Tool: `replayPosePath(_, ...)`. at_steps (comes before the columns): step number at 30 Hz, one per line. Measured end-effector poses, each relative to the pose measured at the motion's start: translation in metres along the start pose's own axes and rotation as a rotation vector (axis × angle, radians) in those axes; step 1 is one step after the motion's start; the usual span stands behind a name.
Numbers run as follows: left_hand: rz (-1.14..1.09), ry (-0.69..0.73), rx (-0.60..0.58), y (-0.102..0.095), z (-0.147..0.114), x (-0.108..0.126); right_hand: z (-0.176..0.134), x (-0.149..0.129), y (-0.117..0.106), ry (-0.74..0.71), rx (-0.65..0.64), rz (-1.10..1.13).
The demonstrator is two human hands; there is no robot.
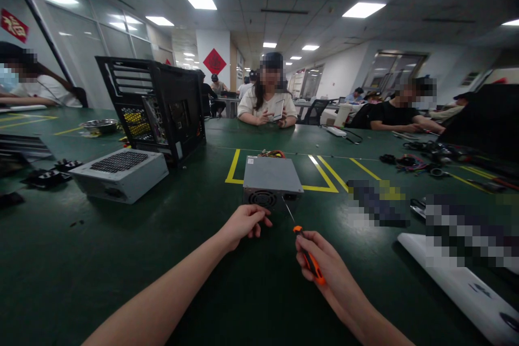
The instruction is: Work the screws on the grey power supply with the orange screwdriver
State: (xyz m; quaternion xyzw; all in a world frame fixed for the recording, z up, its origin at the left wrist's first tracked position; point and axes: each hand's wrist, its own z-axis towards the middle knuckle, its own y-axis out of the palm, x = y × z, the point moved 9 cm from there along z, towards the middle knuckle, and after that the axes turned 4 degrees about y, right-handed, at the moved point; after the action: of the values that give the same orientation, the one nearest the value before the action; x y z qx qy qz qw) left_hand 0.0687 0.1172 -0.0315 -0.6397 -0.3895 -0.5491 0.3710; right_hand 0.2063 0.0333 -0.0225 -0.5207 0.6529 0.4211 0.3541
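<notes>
Screwdriver point(299, 230) is gripped in the right hand point(328, 259), aimed at the near side of the power supply point(271, 174) on the table point(243, 292); the left hand point(246, 223) curls close, perhaps for steadying, its hold I cannot tell.

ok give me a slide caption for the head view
Right hand points an orange-handled screwdriver at a grey power supply, left hand close by.
</notes>
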Motion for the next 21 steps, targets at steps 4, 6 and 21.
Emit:
replayPosePath(4, 0.010, 0.009, 0.006, 0.0005, 0.0010, -0.0002, 0.0007, 0.0009, -0.0007, -0.017, -0.025, 0.033)
replayPosePath(6, 0.002, 0.014, 0.000, 0.0011, 0.0007, 0.0002, 0.0014, 0.0032, -0.0014, 0.003, -0.032, 0.048)
replayPosePath(21, 0.009, 0.008, -0.007, 0.0006, 0.0011, -0.0020, -0.0017, 0.0012, -0.0020, 0.017, -0.008, 0.108)
